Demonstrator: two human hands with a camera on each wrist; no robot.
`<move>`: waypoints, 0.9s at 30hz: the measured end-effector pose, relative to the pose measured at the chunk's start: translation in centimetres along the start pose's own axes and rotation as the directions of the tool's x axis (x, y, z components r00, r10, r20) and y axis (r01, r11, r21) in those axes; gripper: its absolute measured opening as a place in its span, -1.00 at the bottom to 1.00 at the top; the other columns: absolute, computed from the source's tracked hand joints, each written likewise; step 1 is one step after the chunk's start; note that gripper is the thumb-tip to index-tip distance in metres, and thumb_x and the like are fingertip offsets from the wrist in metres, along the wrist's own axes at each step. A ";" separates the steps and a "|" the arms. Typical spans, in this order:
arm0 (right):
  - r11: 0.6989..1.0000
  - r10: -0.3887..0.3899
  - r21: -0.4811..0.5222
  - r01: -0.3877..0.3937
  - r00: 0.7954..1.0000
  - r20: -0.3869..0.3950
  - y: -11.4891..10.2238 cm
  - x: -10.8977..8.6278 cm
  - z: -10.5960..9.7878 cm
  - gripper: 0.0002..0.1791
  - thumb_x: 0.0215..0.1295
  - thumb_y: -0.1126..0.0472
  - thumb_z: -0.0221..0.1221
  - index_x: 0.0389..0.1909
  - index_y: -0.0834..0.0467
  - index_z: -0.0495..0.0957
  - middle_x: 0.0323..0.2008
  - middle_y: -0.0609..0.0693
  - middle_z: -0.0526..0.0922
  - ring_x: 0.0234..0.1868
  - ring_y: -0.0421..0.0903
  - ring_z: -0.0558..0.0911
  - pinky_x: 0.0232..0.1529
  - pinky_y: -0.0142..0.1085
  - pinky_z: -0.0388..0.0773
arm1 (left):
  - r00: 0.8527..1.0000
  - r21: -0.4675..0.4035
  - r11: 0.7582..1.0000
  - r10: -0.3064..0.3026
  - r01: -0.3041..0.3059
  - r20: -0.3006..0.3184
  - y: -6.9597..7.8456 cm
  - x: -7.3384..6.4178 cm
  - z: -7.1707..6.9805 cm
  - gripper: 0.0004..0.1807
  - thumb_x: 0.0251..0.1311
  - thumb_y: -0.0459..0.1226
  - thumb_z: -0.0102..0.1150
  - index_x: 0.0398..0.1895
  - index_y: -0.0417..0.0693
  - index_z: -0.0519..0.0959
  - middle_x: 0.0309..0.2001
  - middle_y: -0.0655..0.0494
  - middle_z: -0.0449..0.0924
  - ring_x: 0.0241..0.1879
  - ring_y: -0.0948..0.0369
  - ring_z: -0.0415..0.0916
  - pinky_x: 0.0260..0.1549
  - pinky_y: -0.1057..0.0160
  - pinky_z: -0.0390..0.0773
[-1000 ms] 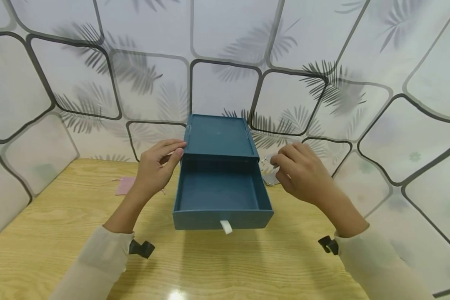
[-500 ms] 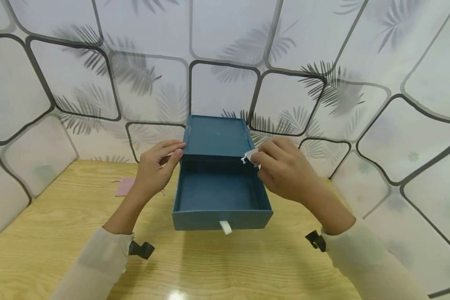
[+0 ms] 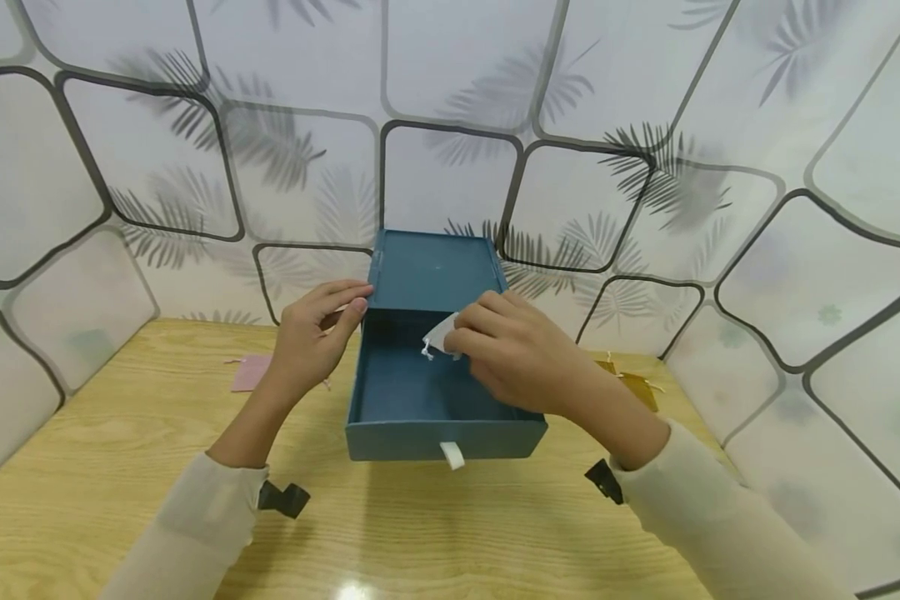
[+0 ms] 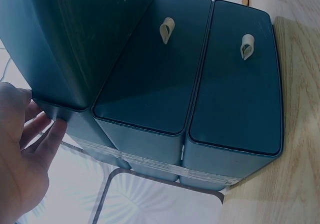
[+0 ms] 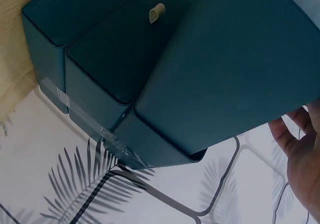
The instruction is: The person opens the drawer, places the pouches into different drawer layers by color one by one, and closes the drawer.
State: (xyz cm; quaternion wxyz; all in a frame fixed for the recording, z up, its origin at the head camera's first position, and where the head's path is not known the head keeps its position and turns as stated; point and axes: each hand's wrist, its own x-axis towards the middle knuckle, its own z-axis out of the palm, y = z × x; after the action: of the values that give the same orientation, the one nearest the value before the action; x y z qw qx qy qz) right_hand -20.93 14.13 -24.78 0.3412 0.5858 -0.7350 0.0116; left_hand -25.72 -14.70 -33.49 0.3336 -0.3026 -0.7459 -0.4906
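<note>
A dark teal drawer cabinet stands on the table, its top drawer pulled far out. My left hand rests at the cabinet's upper left edge, thumb near the front corner; in the left wrist view its fingertips touch the side wall. Over the open drawer, my right hand pinches a small whitish drawstring pouch, its strings dangling to the left. From the right wrist, that hand shows only partly, past the drawer's side, and the pouch is hidden there.
Two lower drawers are closed, each with a pale loop tab. A pink pouch lies on the table left of the cabinet. Mustard-yellow pouches lie to the right, behind my right forearm. A patterned wall rises close behind.
My right hand has carried the whitish pouch leftward from beside the cabinet to above the open drawer. The yellow pouches have come into sight. My left hand stays in place.
</note>
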 end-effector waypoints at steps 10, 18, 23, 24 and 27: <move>0.995 -0.037 0.099 0.024 0.990 0.137 -0.2 1.3 1.6 -0.70 0.22 0.49 0.24 -0.10 0.10 0.63 -0.13 -0.04 0.64 -0.14 -0.04 0.54 -0.21 -0.23 0.51 | 1.000 0.004 1.000 -0.016 0.016 0.001 -0.1 -0.1 -0.1 -0.72 0.43 -0.42 0.19 0.14 -0.25 0.69 0.14 -0.01 0.65 0.02 0.25 0.63 -0.04 0.50 0.61; 0.993 -0.078 0.104 0.053 0.965 0.249 -0.5 1.8 2.8 -0.74 0.31 0.45 0.23 -0.11 0.05 0.65 -0.12 -0.06 0.66 -0.15 -0.08 0.55 -0.15 -0.28 0.56 | 1.000 -0.006 1.000 -0.016 0.016 0.008 0.1 0.0 -0.1 -0.72 0.43 -0.41 0.19 0.13 -0.25 0.69 0.15 -0.01 0.64 0.03 0.19 0.64 -0.04 0.49 0.62; 0.990 -0.080 0.132 0.040 0.948 0.309 -0.3 1.9 3.3 -0.75 0.34 0.44 0.19 -0.10 0.05 0.66 -0.11 -0.07 0.67 -0.16 -0.08 0.54 -0.12 -0.28 0.55 | 1.000 -0.005 1.000 -0.010 0.010 0.007 0.0 0.0 0.0 -0.72 0.43 -0.43 0.19 0.13 -0.26 0.69 0.15 -0.04 0.64 0.03 0.20 0.64 -0.05 0.49 0.62; 0.989 -0.080 0.141 0.036 0.945 0.316 -0.2 2.0 3.3 -0.74 0.34 0.44 0.18 -0.10 0.05 0.66 -0.11 -0.07 0.67 -0.16 -0.08 0.54 -0.11 -0.28 0.55 | 1.000 -0.005 1.000 -0.009 0.009 0.006 0.0 0.0 0.0 -0.72 0.43 -0.43 0.19 0.13 -0.26 0.69 0.14 -0.04 0.64 0.02 0.19 0.64 -0.05 0.49 0.62; 0.987 -0.083 0.161 0.030 0.939 0.334 -0.1 2.1 3.5 -0.72 0.34 0.46 0.17 -0.10 0.05 0.67 -0.11 -0.07 0.67 -0.16 -0.08 0.54 -0.10 -0.28 0.55 | 1.000 -0.012 1.000 -0.005 0.005 0.004 -0.1 0.0 0.0 -0.72 0.42 -0.45 0.18 0.12 -0.27 0.69 0.13 -0.06 0.65 0.02 0.16 0.64 -0.06 0.51 0.62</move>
State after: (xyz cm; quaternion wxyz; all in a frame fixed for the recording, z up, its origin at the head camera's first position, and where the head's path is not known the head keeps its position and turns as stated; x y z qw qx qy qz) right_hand -22.75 10.81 -26.42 0.1633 0.6243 -0.7627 -0.0429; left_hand -25.77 -14.72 -33.50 0.3292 -0.3039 -0.7443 -0.4953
